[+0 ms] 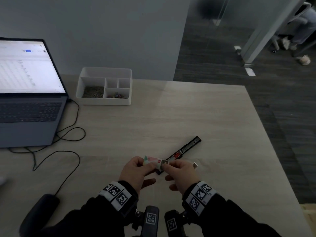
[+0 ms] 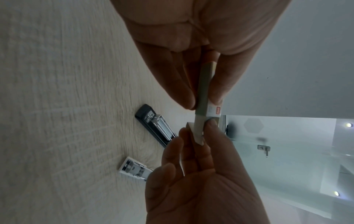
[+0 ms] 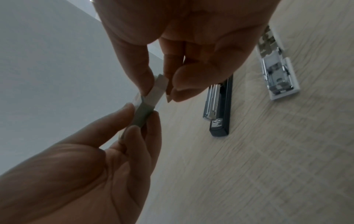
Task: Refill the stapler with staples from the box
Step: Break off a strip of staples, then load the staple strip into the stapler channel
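A small staple box (image 1: 152,160) is held just above the table between both hands. My left hand (image 1: 147,164) pinches its grey outer sleeve (image 2: 204,91) between thumb and fingers. My right hand (image 1: 167,166) pinches the white inner tray (image 3: 160,86), which sticks partly out of the sleeve's end. The stapler lies opened flat on the table just beyond the hands. Its black base with the metal staple channel (image 1: 186,148) (image 2: 154,126) (image 3: 220,106) points away to the right. Its white top arm (image 2: 134,169) (image 3: 277,68) lies to the right, mostly hidden behind my right hand in the head view.
An open laptop (image 1: 29,93) stands at the left with a black cable (image 1: 68,139) looping across the wooden table (image 1: 205,117). A white organiser tray (image 1: 104,72) with clips sits at the back. The table's right edge drops to dark floor.
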Action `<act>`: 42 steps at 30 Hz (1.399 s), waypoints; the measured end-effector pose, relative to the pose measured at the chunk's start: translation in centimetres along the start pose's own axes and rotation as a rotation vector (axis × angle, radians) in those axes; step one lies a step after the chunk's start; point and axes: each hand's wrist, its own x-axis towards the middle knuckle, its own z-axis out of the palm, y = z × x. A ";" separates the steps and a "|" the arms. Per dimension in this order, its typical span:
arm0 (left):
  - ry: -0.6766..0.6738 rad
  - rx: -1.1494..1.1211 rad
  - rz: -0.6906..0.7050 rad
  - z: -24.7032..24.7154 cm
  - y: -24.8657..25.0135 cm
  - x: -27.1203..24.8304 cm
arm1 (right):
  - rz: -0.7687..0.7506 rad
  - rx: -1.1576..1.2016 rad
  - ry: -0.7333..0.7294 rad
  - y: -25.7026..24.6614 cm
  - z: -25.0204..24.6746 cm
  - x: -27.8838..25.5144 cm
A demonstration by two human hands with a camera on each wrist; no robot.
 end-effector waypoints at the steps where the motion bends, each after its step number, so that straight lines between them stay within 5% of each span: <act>1: 0.001 0.003 0.002 0.0 -0.1 0.0 | 0.008 -0.002 0.006 0.1 0.1 0.1; 14: 0.132 0.052 -0.075 -3.2 -3.0 4.0 | 0.051 0.042 0.005 1.6 -1.6 0.5; 21: 0.186 0.842 0.138 -5.0 -3.9 6.0 | 0.060 -0.011 -0.003 2.6 -2.9 0.6; 25: 0.194 1.033 0.154 -5.0 -3.6 6.0 | 0.044 -0.020 -0.020 2.6 -2.9 0.4; 30: 0.216 0.929 0.253 -4.5 -2.4 4.6 | 0.034 -0.024 -0.044 2.6 -2.9 0.2; 32: 0.128 0.773 0.275 -3.1 -1.8 3.3 | 0.025 -0.008 -0.048 2.6 -2.8 0.1; 37: -0.324 0.271 -0.161 1.3 -1.0 0.1 | -0.063 -0.016 -0.028 2.5 -2.4 -0.2; 42: -0.395 0.146 -0.286 2.2 -1.5 0.4 | -0.222 -0.227 0.069 2.6 -2.8 -0.1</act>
